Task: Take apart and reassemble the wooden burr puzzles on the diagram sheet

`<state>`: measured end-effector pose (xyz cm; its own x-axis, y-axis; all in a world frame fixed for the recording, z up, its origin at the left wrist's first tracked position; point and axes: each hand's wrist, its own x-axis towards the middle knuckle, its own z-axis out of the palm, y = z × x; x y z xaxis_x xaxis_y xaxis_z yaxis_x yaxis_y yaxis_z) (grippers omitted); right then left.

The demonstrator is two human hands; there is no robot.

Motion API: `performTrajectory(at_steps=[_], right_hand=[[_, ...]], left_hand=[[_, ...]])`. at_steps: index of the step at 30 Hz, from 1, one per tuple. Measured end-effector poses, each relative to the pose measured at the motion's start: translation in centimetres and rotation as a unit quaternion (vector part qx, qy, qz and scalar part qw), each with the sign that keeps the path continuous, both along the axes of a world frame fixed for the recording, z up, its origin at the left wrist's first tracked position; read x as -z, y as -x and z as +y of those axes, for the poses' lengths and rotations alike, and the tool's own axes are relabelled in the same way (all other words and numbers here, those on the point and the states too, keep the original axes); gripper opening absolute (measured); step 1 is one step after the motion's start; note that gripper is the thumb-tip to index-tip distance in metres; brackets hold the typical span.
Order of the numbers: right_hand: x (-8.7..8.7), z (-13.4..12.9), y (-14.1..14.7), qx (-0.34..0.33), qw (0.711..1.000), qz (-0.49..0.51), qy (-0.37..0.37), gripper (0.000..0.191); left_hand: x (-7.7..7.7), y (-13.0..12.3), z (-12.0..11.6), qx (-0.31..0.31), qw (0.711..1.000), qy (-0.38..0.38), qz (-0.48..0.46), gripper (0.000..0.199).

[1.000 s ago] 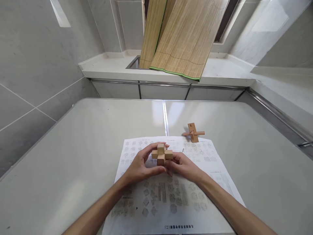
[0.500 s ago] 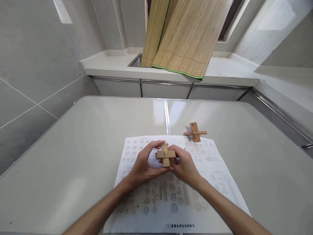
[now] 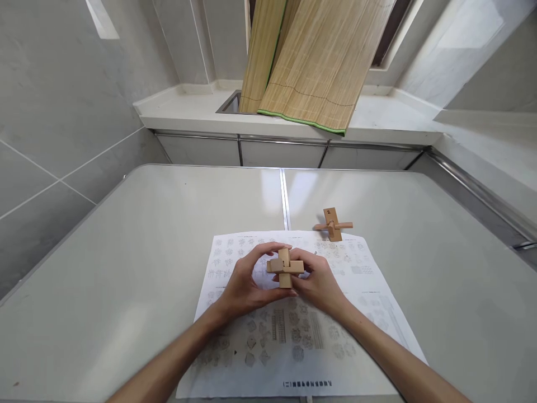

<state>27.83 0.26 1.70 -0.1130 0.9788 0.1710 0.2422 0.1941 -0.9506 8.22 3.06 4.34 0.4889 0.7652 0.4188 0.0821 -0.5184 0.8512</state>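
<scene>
Between my two hands is a wooden burr puzzle made of interlocking blocks, held above a printed sheet. My left hand curls around it, with fingers at its far end and the thumb at its near end. My right hand grips it from the right side, its fingertips partly hidden behind the blocks. Past the sheet's far right edge lies a second wooden puzzle, a flat piece marked 2 crossed by thin sticks.
The printed sheet with rows of small puzzle figures lies on a pale table with a metal seam. Beyond the table a white counter holds a sink, partly covered by a hanging bamboo mat.
The burr puzzle has turned and tilted slightly in my hands, and its right block sits a little further right. The view has shifted slightly.
</scene>
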Motion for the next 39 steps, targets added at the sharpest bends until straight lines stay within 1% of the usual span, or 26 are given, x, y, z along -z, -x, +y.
performTrajectory(at_steps=[2, 4, 6, 8, 11, 13, 16, 19, 21, 23, 26, 29, 32, 36, 39], right_hand=[[0.0, 0.0, 0.0, -0.005, 0.999, 0.041, 0.029, 0.015], [-0.2, 0.0, -0.1, -0.019, 0.994, 0.093, 0.053, 0.03], [-0.4, 0.0, -0.2, -0.05, 0.987, 0.136, 0.07, 0.047], [-0.7, 0.0, -0.5, -0.094, 0.979, 0.161, 0.085, 0.059], [-1.1, -0.1, -0.8, -0.154, 0.964, 0.18, 0.12, 0.068], [-1.3, -0.1, -0.9, -0.168, 0.958, 0.185, 0.14, 0.071], [-1.4, 0.1, -0.8, -0.154, 0.957, 0.193, 0.15, 0.073], [-1.2, 0.2, -0.6, -0.14, 0.955, 0.207, 0.158, 0.073], [-1.1, 0.3, -0.5, -0.134, 0.952, 0.222, 0.161, 0.071], [-1.0, 0.3, -0.4, -0.129, 0.951, 0.229, 0.162, 0.064], [-0.9, 0.3, -0.5, -0.12, 0.954, 0.221, 0.165, 0.059], [-0.9, 0.2, -0.6, -0.098, 0.963, 0.194, 0.157, 0.064], [-1.1, 0.2, -0.6, -0.072, 0.978, 0.148, 0.128, 0.062], [-1.4, 0.0, -0.4, -0.037, 0.993, 0.08, 0.082, 0.055], [-1.5, -0.1, -0.3, -0.029, 0.995, 0.063, 0.072, 0.054]], left_hand=[[0.0, 0.0, 0.0, -0.009, 1.0, 0.017, -0.001, 0.076], [0.0, 0.1, 0.0, -0.02, 0.999, 0.04, 0.0, 0.076], [-0.1, 0.1, 0.0, -0.035, 0.997, 0.066, 0.003, 0.074], [-0.2, 0.2, 0.0, -0.057, 0.994, 0.089, 0.006, 0.071], [-0.4, 0.4, 0.1, -0.075, 0.99, 0.116, 0.0, 0.068], [-0.6, 0.5, 0.2, -0.071, 0.988, 0.135, -0.009, 0.066], [-0.7, 0.5, 0.2, -0.065, 0.985, 0.159, -0.011, 0.066], [-0.8, 0.4, 0.3, -0.064, 0.985, 0.162, -0.003, 0.06], [-0.8, 0.4, 0.4, -0.056, 0.987, 0.15, -0.002, 0.053], [-0.9, 0.3, 0.4, -0.046, 0.99, 0.136, -0.001, 0.043], [-1.1, 0.2, 0.5, -0.046, 0.99, 0.131, 0.005, 0.032], [-1.2, 0.2, 0.5, -0.066, 0.988, 0.139, -0.002, 0.024], [-1.1, 0.2, 0.4, -0.08, 0.985, 0.151, -0.012, 0.017], [-0.9, 0.1, 0.4, -0.081, 0.985, 0.151, -0.016, 0.017], [-0.9, 0.0, 0.3, -0.099, 0.985, 0.139, -0.004, 0.017]])
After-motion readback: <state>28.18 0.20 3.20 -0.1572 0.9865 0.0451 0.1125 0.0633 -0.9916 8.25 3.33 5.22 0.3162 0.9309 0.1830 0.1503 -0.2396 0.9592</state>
